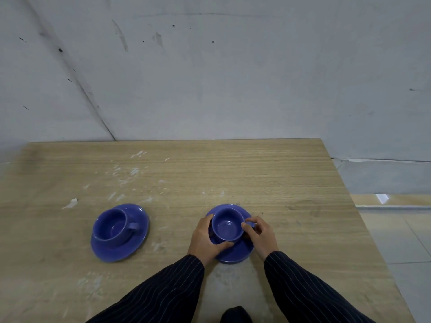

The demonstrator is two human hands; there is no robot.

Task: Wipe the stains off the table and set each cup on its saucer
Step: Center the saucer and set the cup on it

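Observation:
Two blue cups and two blue saucers stand on a light wooden table (279, 173). The left cup (112, 226) rests on the left saucer (116, 249), handle to the right. The right cup (227, 226) sits over the right saucer (235, 254); both hands hold it. My left hand (205, 238) wraps the cup's left and near side. My right hand (262, 234) pinches its handle on the right. White smears (130, 173) mark the table behind the left saucer, and fainter ones (93, 285) lie near the front left.
A grey scuffed wall (210, 78) rises just behind the table's far edge. The table's right edge runs diagonally, with tiled floor (401, 241) beyond it. A dark shoe tip (235, 314) shows at the bottom centre.

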